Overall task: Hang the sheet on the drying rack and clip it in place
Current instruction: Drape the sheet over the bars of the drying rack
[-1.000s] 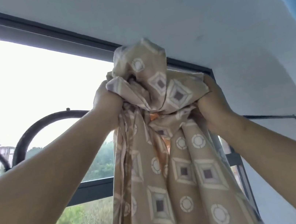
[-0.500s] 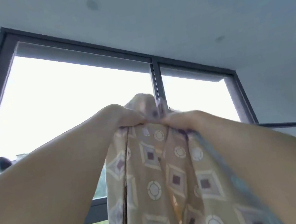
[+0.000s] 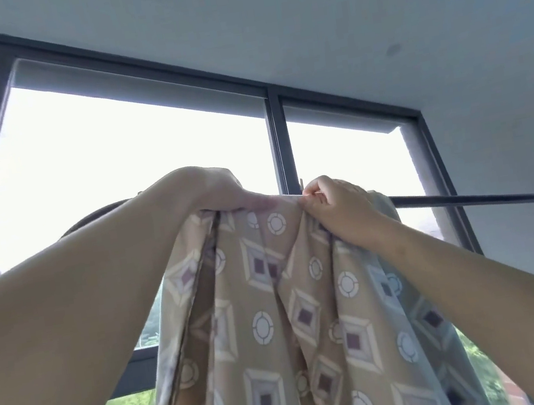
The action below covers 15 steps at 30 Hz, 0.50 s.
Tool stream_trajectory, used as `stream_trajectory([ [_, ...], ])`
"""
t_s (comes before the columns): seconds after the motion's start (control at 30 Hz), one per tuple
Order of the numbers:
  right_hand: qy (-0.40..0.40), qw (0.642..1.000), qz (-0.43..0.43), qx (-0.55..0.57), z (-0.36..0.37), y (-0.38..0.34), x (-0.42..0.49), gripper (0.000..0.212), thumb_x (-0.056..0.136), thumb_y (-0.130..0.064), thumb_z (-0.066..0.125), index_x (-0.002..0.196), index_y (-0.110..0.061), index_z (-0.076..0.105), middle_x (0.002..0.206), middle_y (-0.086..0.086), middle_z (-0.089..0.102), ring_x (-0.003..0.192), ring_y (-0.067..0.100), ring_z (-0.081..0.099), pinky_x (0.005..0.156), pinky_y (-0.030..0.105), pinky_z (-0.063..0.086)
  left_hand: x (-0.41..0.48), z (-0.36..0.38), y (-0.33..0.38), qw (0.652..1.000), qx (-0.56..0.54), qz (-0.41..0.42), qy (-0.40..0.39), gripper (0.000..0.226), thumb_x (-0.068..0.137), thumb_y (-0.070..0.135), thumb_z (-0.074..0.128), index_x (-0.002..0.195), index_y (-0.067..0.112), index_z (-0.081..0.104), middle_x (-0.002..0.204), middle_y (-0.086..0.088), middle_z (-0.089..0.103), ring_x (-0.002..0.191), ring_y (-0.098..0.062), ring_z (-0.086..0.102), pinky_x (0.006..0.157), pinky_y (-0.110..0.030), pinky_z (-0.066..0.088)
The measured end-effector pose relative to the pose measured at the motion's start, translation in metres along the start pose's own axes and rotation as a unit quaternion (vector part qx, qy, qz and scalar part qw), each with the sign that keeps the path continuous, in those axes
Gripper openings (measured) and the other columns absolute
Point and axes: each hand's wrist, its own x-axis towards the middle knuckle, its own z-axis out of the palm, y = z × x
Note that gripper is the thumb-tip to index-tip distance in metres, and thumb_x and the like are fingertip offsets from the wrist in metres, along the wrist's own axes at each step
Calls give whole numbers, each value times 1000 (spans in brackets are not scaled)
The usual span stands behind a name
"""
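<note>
Reaching overhead, the person holds the sheet (image 3: pixel 293 319) gathered at the rack's rod (image 3: pixel 483 199), which runs out to the right from behind the cloth. The left grip (image 3: pixel 219 192) is curled over the top fold and holds it. The right grip (image 3: pixel 339 208) is clenched on a pinch of sheet just beside it, close to where the rod comes out. From there the sheet hangs in long bunched folds in front of the window (image 3: pixel 278 138). Hanging looks under way but unfinished. The cloth seems to lie over the rod, though its far side is hidden, and it is narrow and gathered, not spread. No clip shows anywhere, so spreading and clipping appear left to do.
</note>
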Motion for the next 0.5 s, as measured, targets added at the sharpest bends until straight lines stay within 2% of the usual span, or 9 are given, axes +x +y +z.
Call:
stream_trajectory([
  [0.03, 20, 999, 9, -37, -1, 3, -9, 42, 90, -51, 48, 122, -25, 46, 130, -4, 48, 129, 19, 36, 103, 41, 31, -1, 0, 2, 1000, -9, 0, -5, 62, 66, 76, 55, 84, 19, 68, 93, -2, 69, 90, -23, 65, 91, -39, 50],
  [0.1, 54, 995, 47, -72, -2, 7, -29, 79, 80, -65, 52, 144, -28, 22, 155, -5, 16, 144, 20, 12, 114, 50, 17, -1, 0, 4, 1000, -19, -3, -9, 61, 66, 76, 56, 84, 19, 68, 93, -2, 69, 89, -23, 65, 91, -39, 50],
  [0.17, 64, 991, 108, -51, -2, 11, -52, 101, 72, -69, 58, 148, -28, 5, 157, -9, -3, 145, 21, 4, 112, 54, 16, 0, 1, 6, 1000, -20, 1, -5, 59, 68, 75, 55, 84, 19, 67, 93, -2, 68, 90, -22, 64, 91, -38, 50],
  [0.2, 54, 988, 136, -42, 0, 16, -63, 106, 71, -66, 63, 148, -28, 1, 157, -8, -3, 144, 23, 9, 109, 55, 20, 0, 2, 6, 1000, -17, 3, -1, 59, 70, 74, 54, 84, 19, 66, 93, -2, 67, 91, -22, 63, 91, -37, 49],
  [0.27, 7, 984, 174, -48, 5, 29, -78, 94, 76, -52, 66, 147, -20, 13, 151, 3, 22, 130, 29, 36, 98, 48, 38, 0, 3, 7, 1000, 2, 9, 3, 56, 74, 73, 50, 80, 20, 63, 92, -1, 65, 91, -21, 61, 89, -35, 48],
  [0.33, -12, 988, 150, -23, 1, 35, -83, 44, 88, -38, 58, 121, -10, 48, 112, 9, 59, 92, 26, 59, 76, 33, 50, -2, 3, 6, 999, 24, 24, -3, 50, 79, 70, 46, 76, 22, 60, 88, 1, 62, 87, -19, 59, 85, -32, 47],
  [0.37, -2, 992, 128, -4, -6, 34, -81, 25, 92, -34, 54, 101, -10, 56, 88, 4, 62, 75, 22, 59, 64, 24, 50, -3, 3, 4, 999, 26, 37, -6, 47, 82, 66, 46, 77, 22, 60, 87, 2, 62, 85, -18, 58, 84, -32, 46],
  [0.4, 16, 994, 107, 7, -14, 31, -77, 21, 95, -30, 51, 88, -11, 57, 73, -1, 58, 63, 16, 56, 53, 14, 44, -4, 2, 3, 999, 13, 52, -7, 44, 85, 62, 47, 80, 21, 62, 88, 1, 64, 84, -18, 59, 82, -31, 47],
  [0.5, 150, 987, 64, 5, -46, 23, -40, 22, 95, -14, 45, 76, -9, 53, 63, -4, 49, 58, 15, 46, 46, 11, 35, -6, 1, 0, 992, -67, 100, 31, 31, 89, 44, 55, 90, 17, 71, 82, 2, 68, 71, -12, 59, 69, -25, 48],
])
